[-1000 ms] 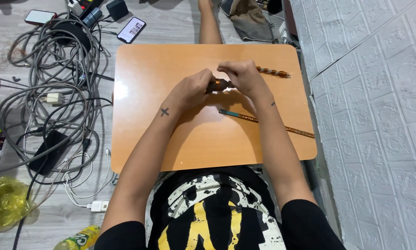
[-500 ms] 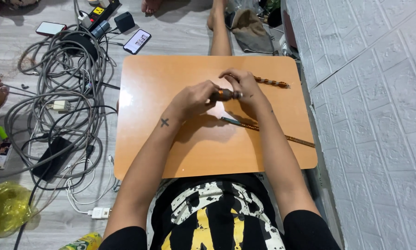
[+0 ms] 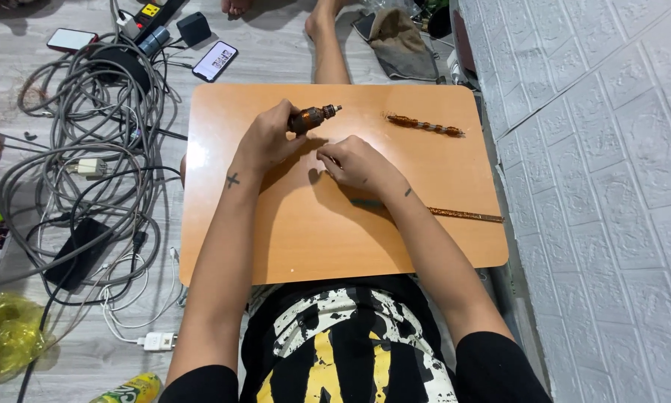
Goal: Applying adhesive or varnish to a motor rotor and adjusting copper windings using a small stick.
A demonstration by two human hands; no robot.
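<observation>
Item, nearest: my lap under a black shirt with white and yellow print [image 3: 350, 351], pressed against the near edge of the low orange-brown wooden table [image 3: 276, 246].

Item: thin coppery rod [image 3: 466, 216] lying flat on the table, its near end passing under my right wrist.

Item: my right hand [image 3: 354, 160], palm down on the tabletop, fingers loosely curled and holding nothing that I can see. Half a second ago it was up against the left hand, both closed on one piece; it has since let go and dropped to the wood.

Item: my left hand [image 3: 268, 138], fingers wrapped shut around a short copper-wound cylinder with a metal shaft [image 3: 313, 117], shaft pointing right, lifted just clear of the table. The piece now rests in this hand alone, so I judge the two-handed working of it paused.

Item: twisted copper-wound spindle [image 3: 423, 125], farther right, untouched.

Item, beyond the table: tangle of grey cables [image 3: 89, 149], black smartphone [image 3: 214, 60], and a folded grey cloth [image 3: 399, 45] on the floor.
</observation>
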